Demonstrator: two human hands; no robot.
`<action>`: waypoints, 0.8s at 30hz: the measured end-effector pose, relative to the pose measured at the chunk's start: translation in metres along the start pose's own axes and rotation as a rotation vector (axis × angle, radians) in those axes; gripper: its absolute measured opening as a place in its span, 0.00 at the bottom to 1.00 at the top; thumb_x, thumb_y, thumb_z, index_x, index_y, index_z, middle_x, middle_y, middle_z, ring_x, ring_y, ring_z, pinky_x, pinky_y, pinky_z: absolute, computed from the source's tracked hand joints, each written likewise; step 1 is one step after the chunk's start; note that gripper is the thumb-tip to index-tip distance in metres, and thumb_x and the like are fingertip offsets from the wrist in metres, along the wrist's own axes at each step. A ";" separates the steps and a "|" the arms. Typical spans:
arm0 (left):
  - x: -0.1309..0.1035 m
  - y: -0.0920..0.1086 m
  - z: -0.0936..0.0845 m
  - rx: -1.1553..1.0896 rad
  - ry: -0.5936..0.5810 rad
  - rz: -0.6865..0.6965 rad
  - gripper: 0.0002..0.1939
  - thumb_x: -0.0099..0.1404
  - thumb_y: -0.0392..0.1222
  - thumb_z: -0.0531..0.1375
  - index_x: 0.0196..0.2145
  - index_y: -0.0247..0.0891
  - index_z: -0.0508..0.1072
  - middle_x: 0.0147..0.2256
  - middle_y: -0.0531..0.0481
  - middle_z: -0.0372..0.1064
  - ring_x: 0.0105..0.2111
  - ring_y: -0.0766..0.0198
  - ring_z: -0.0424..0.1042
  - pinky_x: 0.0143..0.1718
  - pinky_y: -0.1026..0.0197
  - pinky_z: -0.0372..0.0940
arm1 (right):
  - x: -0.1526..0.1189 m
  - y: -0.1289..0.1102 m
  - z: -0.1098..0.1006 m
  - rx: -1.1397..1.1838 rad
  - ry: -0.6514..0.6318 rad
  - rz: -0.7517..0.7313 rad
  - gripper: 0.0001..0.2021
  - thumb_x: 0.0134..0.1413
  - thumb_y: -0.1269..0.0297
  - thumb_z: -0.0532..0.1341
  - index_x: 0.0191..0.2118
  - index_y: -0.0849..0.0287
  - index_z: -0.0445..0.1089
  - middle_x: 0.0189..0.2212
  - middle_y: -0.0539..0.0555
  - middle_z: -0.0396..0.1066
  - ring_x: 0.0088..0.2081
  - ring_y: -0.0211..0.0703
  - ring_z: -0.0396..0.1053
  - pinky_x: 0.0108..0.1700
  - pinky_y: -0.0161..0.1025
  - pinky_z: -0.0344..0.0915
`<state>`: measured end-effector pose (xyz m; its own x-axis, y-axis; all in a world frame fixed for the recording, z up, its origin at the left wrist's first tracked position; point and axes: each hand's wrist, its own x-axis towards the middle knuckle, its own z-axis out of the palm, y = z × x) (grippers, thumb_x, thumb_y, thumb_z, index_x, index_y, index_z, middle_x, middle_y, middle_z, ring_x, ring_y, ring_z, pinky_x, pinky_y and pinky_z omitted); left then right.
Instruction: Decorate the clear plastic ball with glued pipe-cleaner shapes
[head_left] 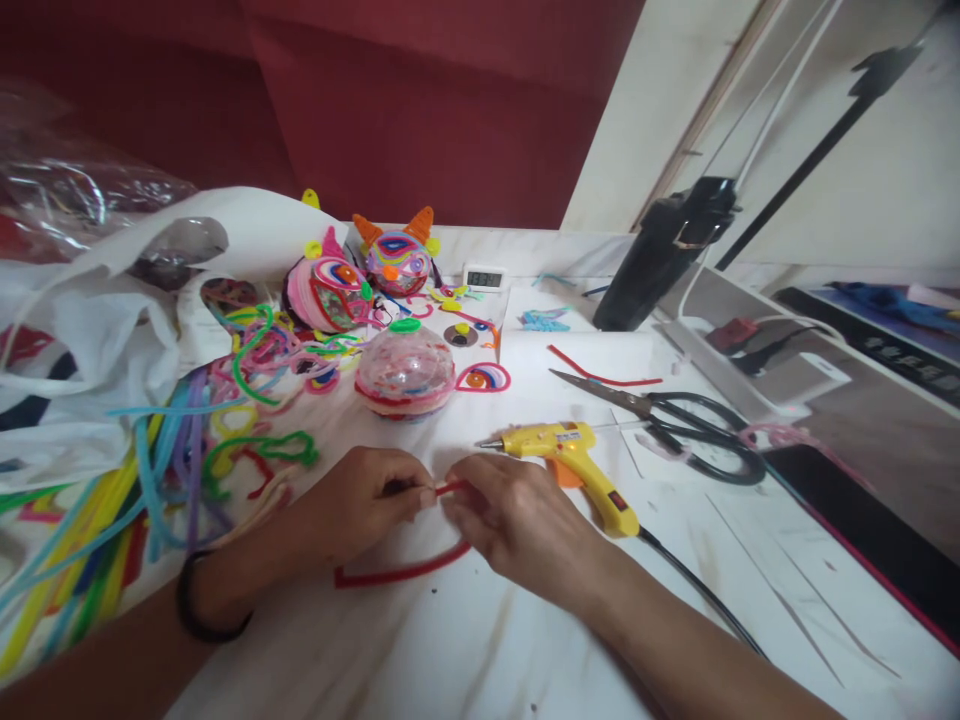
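A red pipe cleaner [405, 574] runs in a curve between my two hands, low over the white table [420, 665]. My left hand [375, 492], with a black band on its wrist, pinches one part of it. Close to its right, my right hand [504, 505] is closed round the red strip, the fingertips of both hands nearly meeting. Just beyond them sits a clear ball [406, 365] with a pink rim and a green top. A pink eye-shaped piece [482, 378] lies against its right side. The yellow glue gun [576, 455] rests right of my right hand.
Black scissors [667, 415] and a bent red strip [600, 378] lie at the right, near a phone [862, 530]. Many coloured pipe cleaners [161, 470] heap up at the left. Two decorated balls [322, 292] stand behind, by a small clock [485, 278] and a black cylinder [664, 255].
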<state>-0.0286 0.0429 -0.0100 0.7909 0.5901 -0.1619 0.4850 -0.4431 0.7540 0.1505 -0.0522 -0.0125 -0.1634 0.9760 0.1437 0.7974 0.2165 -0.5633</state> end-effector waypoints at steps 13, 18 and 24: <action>-0.002 0.004 0.002 0.041 0.070 0.042 0.11 0.62 0.44 0.55 0.30 0.38 0.75 0.22 0.56 0.66 0.23 0.68 0.63 0.25 0.67 0.55 | 0.002 -0.001 -0.004 0.241 0.002 0.221 0.05 0.51 0.74 0.61 0.31 0.58 0.72 0.20 0.45 0.66 0.21 0.34 0.60 0.24 0.32 0.54; -0.006 0.001 0.001 0.163 0.109 0.169 0.10 0.65 0.42 0.54 0.34 0.38 0.75 0.33 0.50 0.72 0.33 0.63 0.70 0.35 0.63 0.62 | 0.003 0.005 -0.012 0.192 -0.012 0.234 0.08 0.56 0.75 0.57 0.34 0.59 0.73 0.21 0.47 0.69 0.22 0.35 0.62 0.26 0.33 0.56; -0.020 0.001 0.003 0.336 -0.001 0.209 0.29 0.49 0.54 0.71 0.46 0.40 0.72 0.47 0.46 0.67 0.47 0.51 0.66 0.48 0.53 0.63 | -0.003 0.011 -0.019 0.074 -0.039 0.119 0.11 0.57 0.76 0.57 0.41 0.59 0.74 0.37 0.54 0.76 0.35 0.42 0.71 0.37 0.38 0.64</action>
<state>-0.0434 0.0285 -0.0081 0.8860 0.4629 -0.0279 0.4083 -0.7499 0.5205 0.1710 -0.0530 -0.0036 -0.0945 0.9947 0.0414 0.7674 0.0992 -0.6334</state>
